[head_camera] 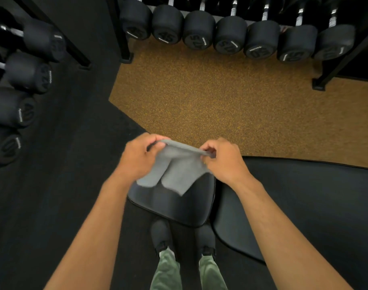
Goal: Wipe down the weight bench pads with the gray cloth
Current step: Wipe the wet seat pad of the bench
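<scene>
I hold the gray cloth (pixel 174 168) stretched between both hands, in the air above the bench. My left hand (pixel 139 155) pinches its upper left edge and my right hand (pixel 222 160) pinches its upper right corner. The rest of the cloth hangs down in folds. Directly below it lies the small black seat pad (pixel 178 208) of the weight bench. The long black back pad (pixel 304 197) stretches away to the right. The cloth hangs just above the seat pad; contact is hard to judge.
A rack of black dumbbells (pixel 231 34) runs along the top, and another rack of dumbbells (pixel 26 74) stands at the left. Brown speckled floor (pixel 210 105) lies beyond the bench, black rubber mat (pixel 64 185) at the left. My shoes (pixel 161 233) stand below the seat pad.
</scene>
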`<state>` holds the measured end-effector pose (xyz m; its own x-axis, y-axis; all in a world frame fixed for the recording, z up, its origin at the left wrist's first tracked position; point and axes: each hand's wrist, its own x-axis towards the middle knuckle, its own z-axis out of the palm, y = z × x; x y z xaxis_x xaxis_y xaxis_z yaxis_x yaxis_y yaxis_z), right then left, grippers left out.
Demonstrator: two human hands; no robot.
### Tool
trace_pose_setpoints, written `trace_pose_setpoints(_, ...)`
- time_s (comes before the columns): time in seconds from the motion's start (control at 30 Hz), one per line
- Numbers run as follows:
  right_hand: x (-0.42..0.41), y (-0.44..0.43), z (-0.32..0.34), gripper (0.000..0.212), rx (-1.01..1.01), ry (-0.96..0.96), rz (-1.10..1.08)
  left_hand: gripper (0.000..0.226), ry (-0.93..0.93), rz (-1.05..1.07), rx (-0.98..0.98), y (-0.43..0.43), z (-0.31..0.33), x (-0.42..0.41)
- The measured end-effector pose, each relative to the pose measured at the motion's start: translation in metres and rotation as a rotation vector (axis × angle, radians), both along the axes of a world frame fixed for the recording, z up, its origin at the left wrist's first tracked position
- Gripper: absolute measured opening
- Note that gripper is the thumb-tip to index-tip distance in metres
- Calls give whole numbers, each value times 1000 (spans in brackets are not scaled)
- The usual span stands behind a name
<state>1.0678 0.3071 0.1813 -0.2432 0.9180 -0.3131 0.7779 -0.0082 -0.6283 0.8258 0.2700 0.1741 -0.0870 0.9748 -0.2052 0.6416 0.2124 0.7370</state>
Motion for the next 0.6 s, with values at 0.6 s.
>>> trace_pose_setpoints(0.6, 15, -106, -85, 53, -367, -263, 387, 60, 410, -301, -448, -126, -85, -26)
